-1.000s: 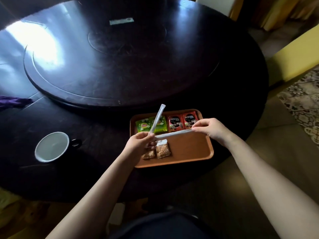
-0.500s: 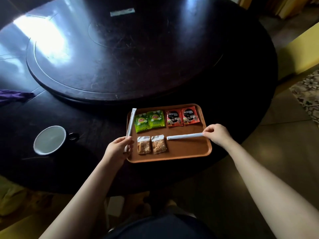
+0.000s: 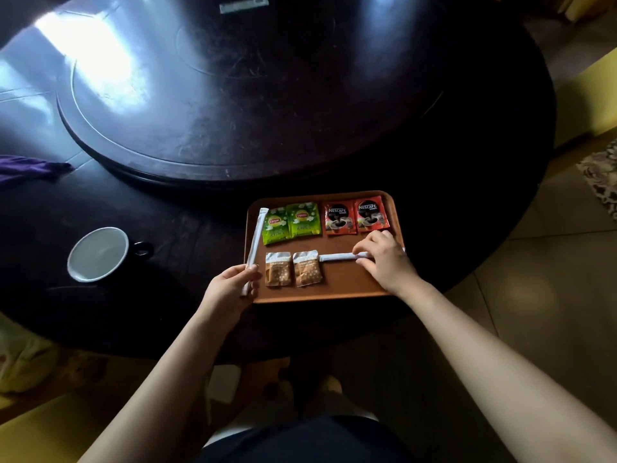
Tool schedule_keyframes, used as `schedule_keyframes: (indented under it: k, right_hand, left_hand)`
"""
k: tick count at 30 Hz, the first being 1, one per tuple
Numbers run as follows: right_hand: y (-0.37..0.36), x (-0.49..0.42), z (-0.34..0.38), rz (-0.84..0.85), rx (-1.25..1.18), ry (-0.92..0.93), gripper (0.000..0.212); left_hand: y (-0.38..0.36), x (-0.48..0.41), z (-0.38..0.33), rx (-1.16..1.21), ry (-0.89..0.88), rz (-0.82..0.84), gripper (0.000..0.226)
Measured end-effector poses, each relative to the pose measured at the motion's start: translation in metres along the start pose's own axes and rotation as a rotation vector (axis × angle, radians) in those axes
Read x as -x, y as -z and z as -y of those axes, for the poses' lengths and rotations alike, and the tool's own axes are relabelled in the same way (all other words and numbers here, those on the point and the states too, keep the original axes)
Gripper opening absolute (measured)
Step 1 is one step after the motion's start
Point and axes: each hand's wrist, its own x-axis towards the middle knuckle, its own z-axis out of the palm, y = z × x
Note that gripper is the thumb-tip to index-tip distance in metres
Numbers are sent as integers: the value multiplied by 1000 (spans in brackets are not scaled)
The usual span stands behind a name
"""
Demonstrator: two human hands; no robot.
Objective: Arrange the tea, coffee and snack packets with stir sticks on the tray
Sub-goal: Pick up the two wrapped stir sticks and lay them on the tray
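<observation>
My left hand (image 3: 230,289) fingers clamp one stir stick (image 3: 254,247) lengthwise along the tray (image 3: 347,289) edge; right hand (image 3: 384,259) fingers pinch the crosswise stick (image 3: 337,257), dark round worktop (image 3: 300,111).

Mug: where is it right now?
In the head view, the mug stands on the dark table, off the tray to its left, beyond the left hand.

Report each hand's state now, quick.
Left hand: closed on the upright stir stick.
Right hand: fingers pressing the flat stir stick on the tray.
</observation>
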Motion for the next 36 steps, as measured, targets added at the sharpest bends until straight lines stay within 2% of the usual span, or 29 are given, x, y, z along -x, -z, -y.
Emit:
schedule_keyframes:
  k: [4,15,17,21,23,26,27,30,32,36]
  right_hand:
    - [-11,-3,3,-75,-116,-71,8]
    - [-16,-9,4,-19,-186,-75,8]
    - [-14,-9,3,-26,-205,-79,11]
    - [10,-8,18,-171,-388,-68,30]
    - [29,-5,30,-112,-523,-77,38]
    - [55,2,42,154,-686,-115,35]
    - [60,5,43,196,-732,-134,33]
    - [67,10,41,196,-842,-196,19]
    - [69,14,38,184,-863,-228,12]
    - [74,19,32,108,-881,-265,12]
  left_hand:
    - [-4,3,3,-26,3,22,10]
    - [-12,6,5,-83,7,97,6]
    - [-15,6,6,-131,-5,121,5]
    - [-28,11,7,-323,-36,206,4]
    - [-38,16,5,-418,-65,279,4]
    - [-52,22,3,-489,-139,338,3]
    - [-55,23,2,-505,-165,340,5]
    - [-61,25,-1,-559,-209,348,7]
    - [-62,26,-1,-523,-192,367,5]
    - [-59,25,1,-267,-34,331,9]
